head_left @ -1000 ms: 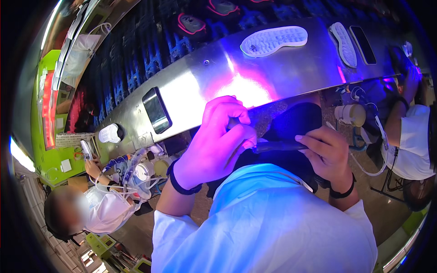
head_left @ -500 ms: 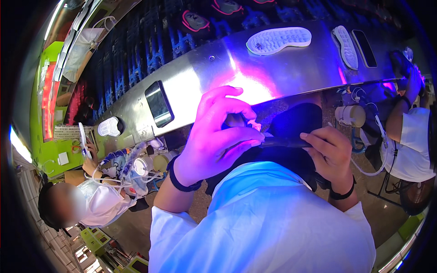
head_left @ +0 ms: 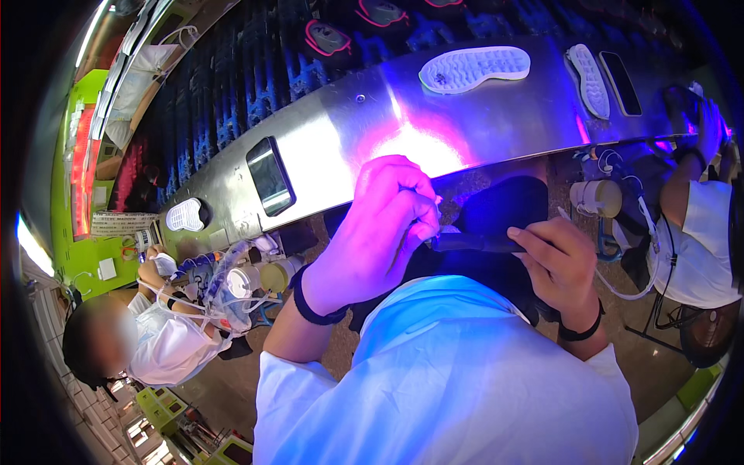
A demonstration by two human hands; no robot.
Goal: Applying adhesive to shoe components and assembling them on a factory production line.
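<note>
My right hand pinches the right end of a dark, narrow piece between thumb and fingers. The piece lies level in front of my shirt; its kind cannot be made out. A small pale spot shows at its left end. There my left hand is closed, fingers curled and thumb tip pressed toward them, lit pink and violet. Whatever it pinches is hidden by the fingers. Beyond my hands runs a metal bench edge under a bright violet-pink light. A white shoe sole lies on it.
On the bench are a black phone, a second phone, a narrow sole and a small sole. Behind runs a dark conveyor carrying pink-edged shoe parts. Co-workers sit left and right, near tubs and hoses.
My left hand has turned, its fingers curling in more tightly and shifting slightly left. The dark piece's left end has moved left too. My right hand has barely moved. The left co-worker's hands have shifted.
</note>
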